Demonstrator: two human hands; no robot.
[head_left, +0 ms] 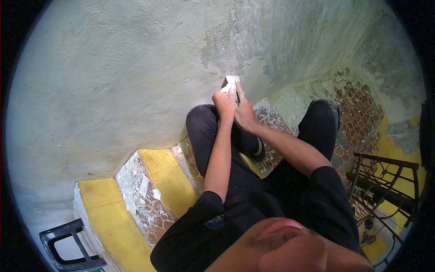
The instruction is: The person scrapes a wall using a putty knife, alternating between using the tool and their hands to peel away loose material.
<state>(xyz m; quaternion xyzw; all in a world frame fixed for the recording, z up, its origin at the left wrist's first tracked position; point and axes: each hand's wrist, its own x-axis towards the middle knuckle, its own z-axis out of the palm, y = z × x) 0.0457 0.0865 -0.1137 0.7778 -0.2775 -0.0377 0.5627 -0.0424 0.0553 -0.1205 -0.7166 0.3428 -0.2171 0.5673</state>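
Both my hands meet low at the wall [113, 68], whose plaster is rough and patchy around them. Between them is a small flat scraper [232, 79], pale and dusted white, its upper edge right at the wall. My left hand [223, 102] is closed round it from the left, with white dust on the fingers. From the right, my right hand [245, 114] is closed on it too, one finger stretched along its side. The scraper's lower part is hidden by my fingers.
Steps with yellow treads [111, 213] curve down at the lower left, littered with white flakes [157, 194]. A black metal railing [385, 158] stands at the right. A dark frame [72, 245] lies lower left. My bent knees [201, 119] flank my hands.
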